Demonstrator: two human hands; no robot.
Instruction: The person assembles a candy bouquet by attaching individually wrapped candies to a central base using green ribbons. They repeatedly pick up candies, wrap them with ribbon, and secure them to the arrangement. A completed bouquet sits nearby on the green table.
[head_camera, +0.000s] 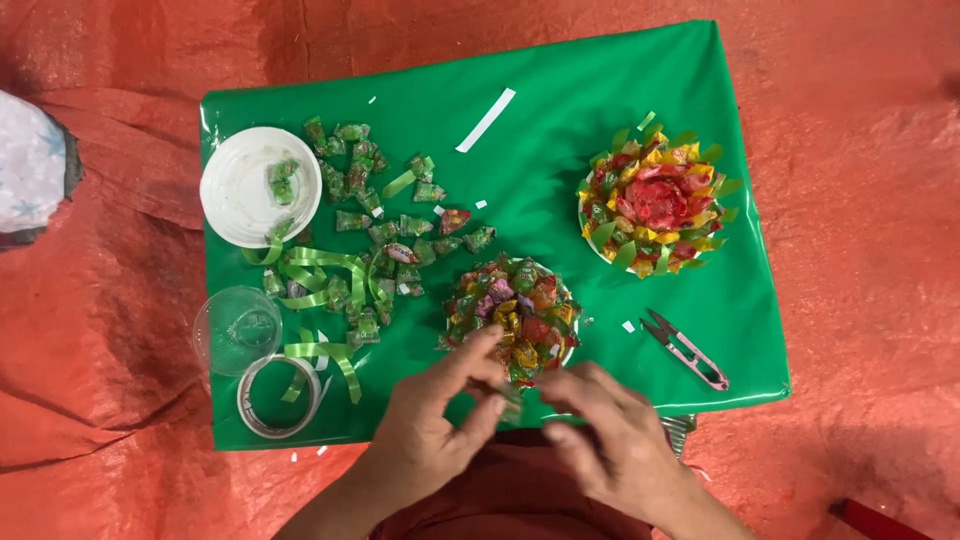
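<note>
This looks like a home craft corner set up on the floor: a low table (560, 140) wrapped in green sheet stands on an orange tarp (860, 200), strewn with folded wrappers (375, 215), ribbon (325, 265), tape roll (278, 396) and snips (686, 349).

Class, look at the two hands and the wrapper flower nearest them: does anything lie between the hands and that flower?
Nothing visible does. The left hand and right hand meet at the near edge of the unfinished wrapper flower. The snips lie off to the right.

Small green folded candy wrappers (375, 215) lie scattered beside the white plate (240, 195).
</note>
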